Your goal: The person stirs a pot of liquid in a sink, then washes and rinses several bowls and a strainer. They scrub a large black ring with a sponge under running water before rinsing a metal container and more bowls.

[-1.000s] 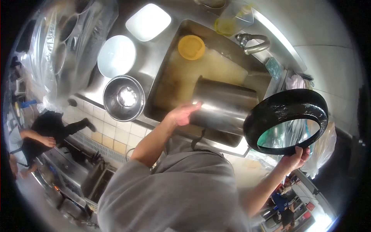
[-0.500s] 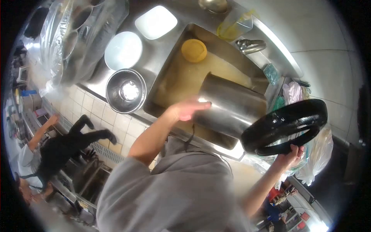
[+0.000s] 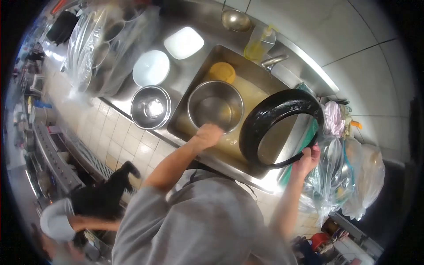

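Our left hand [image 3: 207, 134] has its grip closed on the rim of a round steel pot [image 3: 215, 106]. Our right hand [image 3: 309, 157] grips a glossy black ring [image 3: 249, 128] with a see-through middle.

The pot [image 3: 215, 106] has been turned from lying on its side in the sink [image 3: 194, 84] to mouth-up. It is now gripped at its near rim by the left hand [image 3: 207, 134], which was earlier laid on its side. The ring [image 3: 256, 119], held out beyond the sink's right end before, has been brought over that end by the right hand [image 3: 308, 159].
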{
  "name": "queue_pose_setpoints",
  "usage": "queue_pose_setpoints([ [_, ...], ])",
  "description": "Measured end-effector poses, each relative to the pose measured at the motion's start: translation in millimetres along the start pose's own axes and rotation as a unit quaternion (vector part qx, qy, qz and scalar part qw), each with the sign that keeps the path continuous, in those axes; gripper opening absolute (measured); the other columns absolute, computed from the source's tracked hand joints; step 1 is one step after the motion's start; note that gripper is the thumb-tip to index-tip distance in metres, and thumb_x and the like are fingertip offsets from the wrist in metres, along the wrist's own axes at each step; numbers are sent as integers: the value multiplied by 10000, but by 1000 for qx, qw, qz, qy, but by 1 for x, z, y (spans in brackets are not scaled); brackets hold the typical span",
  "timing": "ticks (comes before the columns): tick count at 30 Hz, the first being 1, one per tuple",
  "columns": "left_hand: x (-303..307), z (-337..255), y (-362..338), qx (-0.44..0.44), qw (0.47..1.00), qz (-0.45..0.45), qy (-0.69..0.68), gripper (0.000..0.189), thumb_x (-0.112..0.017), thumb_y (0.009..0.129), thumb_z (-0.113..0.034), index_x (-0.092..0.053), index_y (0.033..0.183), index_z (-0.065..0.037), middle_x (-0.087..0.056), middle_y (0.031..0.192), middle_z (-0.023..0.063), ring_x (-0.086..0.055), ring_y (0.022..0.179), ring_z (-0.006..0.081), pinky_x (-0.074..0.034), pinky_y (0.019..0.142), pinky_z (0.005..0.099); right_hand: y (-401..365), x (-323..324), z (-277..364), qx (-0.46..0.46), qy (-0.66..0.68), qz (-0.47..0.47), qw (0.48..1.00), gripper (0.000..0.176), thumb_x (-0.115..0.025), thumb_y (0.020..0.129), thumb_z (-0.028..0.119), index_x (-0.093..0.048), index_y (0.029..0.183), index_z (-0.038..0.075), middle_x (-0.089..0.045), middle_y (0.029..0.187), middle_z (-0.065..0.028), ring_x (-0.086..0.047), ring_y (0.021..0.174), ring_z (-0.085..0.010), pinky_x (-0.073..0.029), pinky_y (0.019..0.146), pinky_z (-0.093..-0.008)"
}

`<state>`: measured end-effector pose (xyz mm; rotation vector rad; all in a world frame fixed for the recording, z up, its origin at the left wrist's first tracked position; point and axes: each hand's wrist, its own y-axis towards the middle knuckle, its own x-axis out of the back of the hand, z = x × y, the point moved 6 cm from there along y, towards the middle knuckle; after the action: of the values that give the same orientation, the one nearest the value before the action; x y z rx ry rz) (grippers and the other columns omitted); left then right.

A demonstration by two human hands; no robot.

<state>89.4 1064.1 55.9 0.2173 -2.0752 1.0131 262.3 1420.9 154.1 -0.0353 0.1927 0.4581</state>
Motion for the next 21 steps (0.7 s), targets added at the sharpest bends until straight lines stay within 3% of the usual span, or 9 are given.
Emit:
queue_pose_setpoints([
  [1, 9, 1, -2, -8, 1000, -1, 0, 311, -624, 908, -242, -684, 1138, -40, -711, 1079, 232, -703, 1008, 367, -554, 904, 478, -4, -1, 0, 5, -26, 0, 1000, 325, -479, 723, -177, -519, 949, 53, -588, 1327, -113, -567, 1131, -194, -439, 981, -314],
  [3, 30, 0, -11, -63, 994, -79, -34, 566, -655, 906, -271, -520, 1409, -48, -564, 1364, 275, -599, 1233, 340, -450, 1078, 470, -9, -6, -1, 12, -60, -7, 998, 319, -479, 728, -175, -515, 947, 54, -572, 1362, -120, -562, 1147, -193, -434, 986, -310],
  [7, 54, 30, -23, -137, 957, -146, -209, 752, -659, 950, -324, -306, 1556, -53, -400, 1535, 258, -476, 1379, 310, -334, 1175, 452, -20, -21, -23, 23, -95, -20, 995, 313, -507, 733, -160, -539, 953, 60, -540, 1418, -142, -557, 1153, -199, -431, 989, -313],
  [8, 62, 41, -29, -118, 852, -131, -493, 743, -649, 969, -342, -306, 1557, -45, -415, 1532, 234, -477, 1375, 297, -337, 1171, 437, -24, -23, -30, 19, -118, -20, 993, 312, -517, 734, -155, -550, 954, 63, -533, 1426, -147, -553, 1166, -203, -428, 995, -316],
  [9, 66, 50, -33, -79, 671, -97, -731, 735, -640, 989, -360, -306, 1558, -37, -430, 1530, 209, -479, 1371, 285, -340, 1167, 422, -36, -48, -24, -17, -107, -28, 994, 309, -525, 736, -150, -558, 953, 67, -531, 1430, -149, -546, 1191, -211, -419, 1013, -320],
  [10, 78, 54, -37, -87, 658, -112, -740, 734, -650, 994, -332, -295, 1566, -41, -421, 1534, 173, -463, 1361, 271, -327, 1168, 403, -49, -78, -19, -55, -92, -35, 994, 306, -534, 738, -145, -567, 953, 71, -528, 1433, -150, -540, 1216, -219, -410, 1032, -324],
  [15, 139, 81, -45, -34, 751, -198, -629, 982, -819, 850, -132, -180, 1587, -19, -434, 1491, 208, -505, 1298, 271, -471, 1046, 352, -61, -127, -45, -59, -96, 13, 994, 260, -570, 775, -104, -562, 972, 66, -457, 1488, -186, -474, 1325, -281, -342, 1111, -356],
  [18, 159, 67, -41, -94, 828, -175, -524, 1071, -867, 799, -160, -155, 1582, 6, -407, 1508, 228, -515, 1297, 291, -470, 1055, 374, -60, -138, -64, -51, -97, 56, 992, 264, -582, 786, -102, -558, 983, 71, -447, 1477, -206, -464, 1338, -288, -319, 1128, -360],
  [21, 180, 60, -34, -65, 890, -222, -393, 1134, -915, 731, -280, -208, 1560, 37, -433, 1497, 260, -499, 1331, 293, -435, 1093, 366, -57, -146, -66, -30, -153, 62, 986, 276, -587, 780, -105, -561, 984, 78, -460, 1451, -202, -456, 1344, -292, -317, 1128, -358],
])
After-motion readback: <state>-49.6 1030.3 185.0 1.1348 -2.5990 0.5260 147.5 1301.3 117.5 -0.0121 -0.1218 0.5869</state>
